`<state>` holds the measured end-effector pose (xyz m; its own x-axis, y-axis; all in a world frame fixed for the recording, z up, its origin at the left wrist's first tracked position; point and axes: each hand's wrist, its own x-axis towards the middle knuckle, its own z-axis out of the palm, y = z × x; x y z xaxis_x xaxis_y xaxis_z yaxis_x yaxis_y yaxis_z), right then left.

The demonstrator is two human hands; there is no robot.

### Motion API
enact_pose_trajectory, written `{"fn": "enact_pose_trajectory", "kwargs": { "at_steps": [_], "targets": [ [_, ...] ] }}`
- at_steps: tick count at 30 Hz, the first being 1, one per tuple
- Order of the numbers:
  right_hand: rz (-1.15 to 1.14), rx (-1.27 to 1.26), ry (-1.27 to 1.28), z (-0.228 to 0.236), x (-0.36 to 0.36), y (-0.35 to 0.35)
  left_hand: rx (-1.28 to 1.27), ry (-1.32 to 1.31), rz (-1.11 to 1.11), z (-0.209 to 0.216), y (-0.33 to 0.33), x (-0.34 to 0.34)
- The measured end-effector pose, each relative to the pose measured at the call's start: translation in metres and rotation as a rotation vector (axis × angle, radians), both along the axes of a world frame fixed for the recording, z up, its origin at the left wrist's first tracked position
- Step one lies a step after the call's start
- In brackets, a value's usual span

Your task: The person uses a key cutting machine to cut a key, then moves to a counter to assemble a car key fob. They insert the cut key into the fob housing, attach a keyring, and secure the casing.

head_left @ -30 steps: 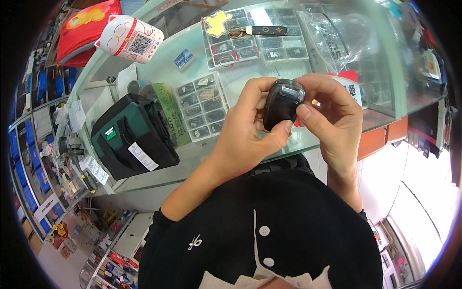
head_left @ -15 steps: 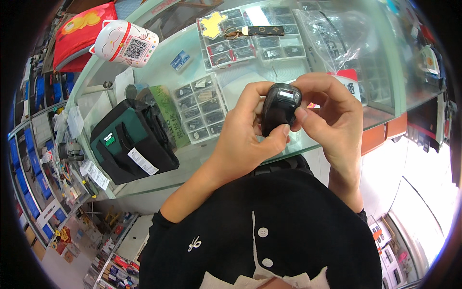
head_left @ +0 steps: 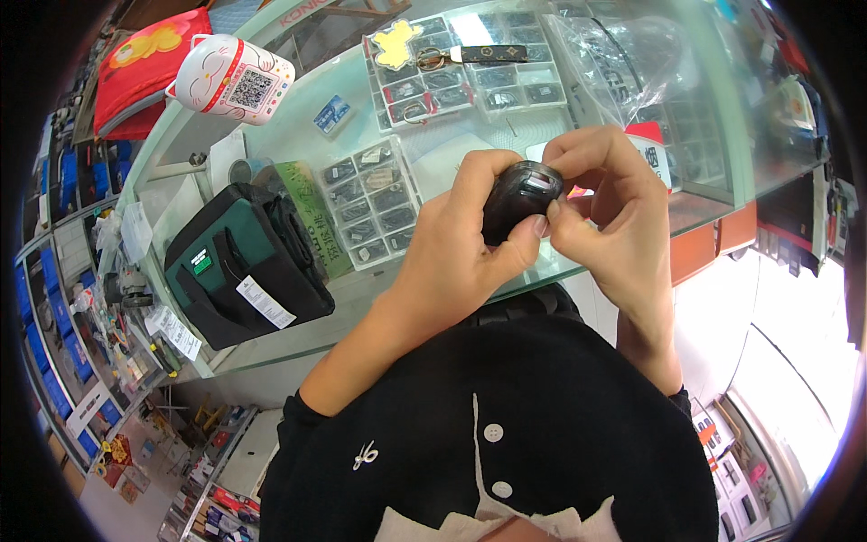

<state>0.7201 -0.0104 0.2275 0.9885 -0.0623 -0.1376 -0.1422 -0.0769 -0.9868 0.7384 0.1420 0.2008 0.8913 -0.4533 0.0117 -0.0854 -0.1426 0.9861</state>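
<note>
As the left hand is holding the rounded black device in its grip and the right hand is pinching its end, uneven pressure is risking a slip.

Glass-topped counter, metal shelving with blue bins along the left, white glare at lower right

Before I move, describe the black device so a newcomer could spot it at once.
Start at the glass counter; find the left hand and right hand by its near edge. They hold the device between them. Unlike the green-and-black bag to the left, it is black and rounded, with a pale strip at its far end.
</note>
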Motion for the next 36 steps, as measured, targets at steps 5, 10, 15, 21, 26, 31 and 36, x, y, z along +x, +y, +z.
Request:
{"fn": "enact_pose_trajectory", "kwargs": {
  "at_steps": [5, 10, 15, 21, 26, 31, 36],
  "targets": [
    [0.008, 0.124, 0.021, -0.002, 0.001, -0.001, -0.061, 0.028, 0.005, -0.003, -0.002, 0.002],
    [0.092, 0.272, 0.048, -0.006, 0.007, -0.009, -0.208, 0.293, -0.007, 0.002, -0.004, 0.006],
    [0.126, 0.57, 0.188, -0.01, 0.013, -0.013, -0.587, 0.78, -0.091, 0.011, -0.002, 0.01],
    [0.11, 0.466, 0.154, -0.011, 0.014, -0.015, -0.619, 0.824, -0.114, 0.012, -0.003, 0.011],
    [0.163, 0.422, 0.156, -0.008, 0.016, -0.021, -0.562, 0.729, -0.099, 0.01, -0.002, 0.01],
    [0.114, 0.384, 0.14, -0.006, 0.015, -0.017, -0.539, 0.685, -0.034, 0.012, -0.001, 0.011],
    [0.063, 0.222, -0.015, -0.001, 0.011, -0.01, -0.177, 0.179, 0.052, 0.014, -0.002, 0.009]
  ]
}}
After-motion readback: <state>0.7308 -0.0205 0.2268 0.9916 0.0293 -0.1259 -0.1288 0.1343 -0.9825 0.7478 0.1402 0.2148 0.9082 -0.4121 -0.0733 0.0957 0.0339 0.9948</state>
